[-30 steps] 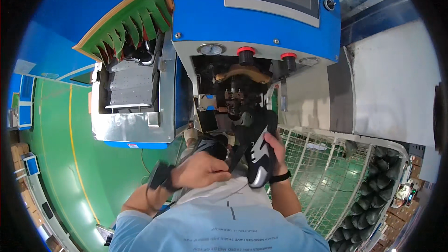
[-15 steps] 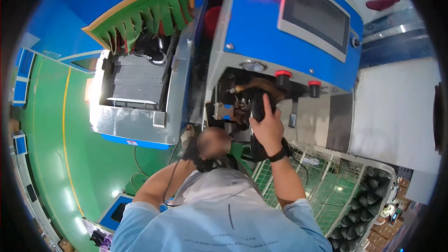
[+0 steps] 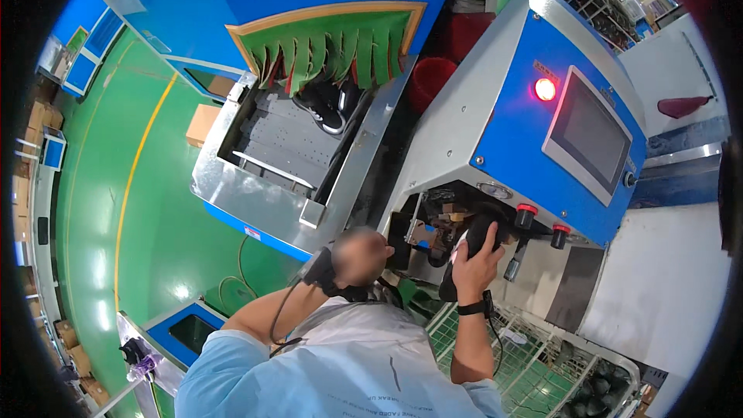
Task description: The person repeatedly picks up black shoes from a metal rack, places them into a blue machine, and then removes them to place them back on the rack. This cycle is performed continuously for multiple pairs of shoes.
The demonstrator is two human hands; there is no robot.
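Note:
My right hand (image 3: 477, 267) is closed around a black shoe (image 3: 481, 234), with its index finger stretched along the upper. A pale patch shows at the shoe's side. The shoe is tilted at the mouth of a blue and grey machine (image 3: 495, 120), close to the brown and metal parts (image 3: 453, 215) inside. My left hand (image 3: 360, 259) is near the machine's lower left corner, apart from the shoe. Its fingers are smeared and I cannot make out their pose. A dark strap and cable run round that wrist.
Left of the machine, a metal-framed conveyor (image 3: 286, 135) carries black shoes with white soles (image 3: 325, 112) under a green fringed curtain (image 3: 333, 50). Red knobs (image 3: 526, 215) jut out near my right hand. A wire cart (image 3: 526, 348) holding dark shoes stands below right. A red bin (image 3: 433, 81) sits behind.
The view has turned, so the machine and conveyor appear farther right and lower. My right hand still grips the shoe, which now leans differently and looks clear of the brown part.

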